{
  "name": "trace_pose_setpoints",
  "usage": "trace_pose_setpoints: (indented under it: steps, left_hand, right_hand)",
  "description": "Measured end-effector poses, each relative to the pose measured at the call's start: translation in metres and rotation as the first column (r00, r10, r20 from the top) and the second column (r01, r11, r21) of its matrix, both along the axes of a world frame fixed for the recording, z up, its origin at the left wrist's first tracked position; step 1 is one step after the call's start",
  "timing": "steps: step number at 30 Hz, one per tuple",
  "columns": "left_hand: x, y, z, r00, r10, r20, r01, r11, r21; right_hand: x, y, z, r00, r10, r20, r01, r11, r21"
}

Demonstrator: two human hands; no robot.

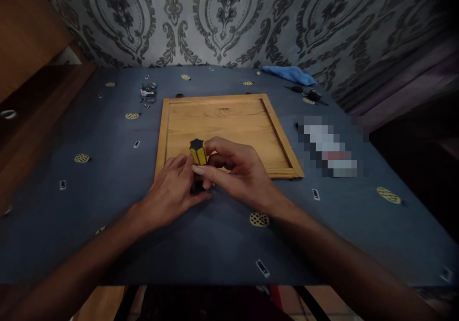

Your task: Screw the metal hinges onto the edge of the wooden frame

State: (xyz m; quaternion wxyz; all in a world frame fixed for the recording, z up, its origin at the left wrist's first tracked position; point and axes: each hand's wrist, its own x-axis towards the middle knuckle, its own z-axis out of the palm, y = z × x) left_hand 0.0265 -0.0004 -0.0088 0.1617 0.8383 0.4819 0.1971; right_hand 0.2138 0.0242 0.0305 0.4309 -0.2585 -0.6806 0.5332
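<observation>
1. I hold a screwdriver (198,151) upright at the near rim of the wooden tray (222,120). Its stubby handle is fluted yellow plastic with black ribs and a flat black, many-sided top.
2. My right hand (238,172) pinches that handle, with the thumb across the front and the fingers curled round from the right.
3. My left hand (172,192) is drawn in tight on a dark piece (197,187) just below the handle. Fingertips and thumb are pressed onto it. I cannot tell what that piece is, because my hands hide most of it.
4. The tray is square and made of pale, grained wood, with a raised frame and a smooth floor.
5. It lies on a matte dark blue tablecloth (215,249) scattered with round yellow dotted patches (258,219) and small black-and-white tags (262,268).
6. Far left of the tray lies a cluster of shiny metal rings (148,93).
7. Far right, by the wall, there is a crumpled blue rag (289,73), with some dark small tools (310,94) just in front of it.
8. A blurred-out patch (330,151) sits to the right of the tray.
9. Behind everything is grey wallpaper (222,19) with large ornamental medallions. Brown wooden furniture (28,34) stands on the left.
10. The tags are too small for me to read, and I can make out no brand on the handle.
</observation>
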Motion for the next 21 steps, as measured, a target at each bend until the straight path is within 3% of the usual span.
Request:
trace_pose_setpoints:
  steps: [4,10,21]
  left_hand:
    - [-0.001,0.0,0.001,0.999,-0.006,0.039,0.006,1.0,-0.005]
    - [0.002,-0.001,0.012,0.997,0.007,0.074,0.001,0.993,-0.115]
    - [0.003,0.0,0.013,0.997,0.01,0.081,0.0,0.992,-0.124]
  right_hand:
    - [-0.003,-0.004,-0.002,0.995,-0.1,-0.005,0.1,0.994,0.039]
    - [0.007,-0.001,-0.001,0.962,-0.249,-0.11,0.246,0.968,-0.045]
    - [0.008,0.0,-0.011,0.973,-0.224,-0.061,0.222,0.974,-0.04]
